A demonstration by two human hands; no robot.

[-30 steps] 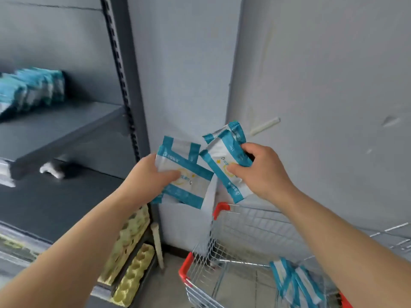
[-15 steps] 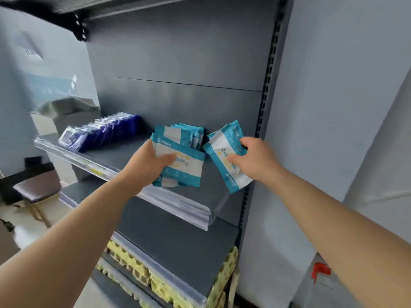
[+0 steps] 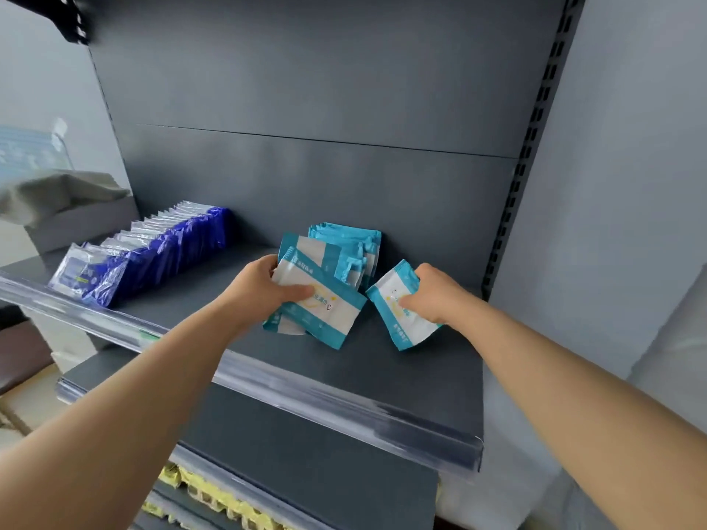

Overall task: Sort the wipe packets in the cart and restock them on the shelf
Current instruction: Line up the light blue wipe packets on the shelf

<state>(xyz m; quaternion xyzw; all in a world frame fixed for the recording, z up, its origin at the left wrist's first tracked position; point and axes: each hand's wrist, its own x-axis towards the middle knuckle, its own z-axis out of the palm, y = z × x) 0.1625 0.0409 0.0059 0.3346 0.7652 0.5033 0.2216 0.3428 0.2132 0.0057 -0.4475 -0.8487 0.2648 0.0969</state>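
Above the grey shelf (image 3: 401, 376), both hands are gripping teal-and-white wipe packets. The left hand (image 3: 264, 286) is closing around a small stack of packets (image 3: 321, 307), thumb pressing on the top face and fingers curling behind the left edge; the stack's lower corner appears to be touching the shelf. The right hand (image 3: 430, 294) is pinching a single packet (image 3: 398, 311), tilted, its fingers folding over the upper right edge. Just behind the left hand, a row of teal packets (image 3: 352, 244) is standing near the back panel. Well off to that hand's left, dark blue packets (image 3: 153, 250) are standing in a row.
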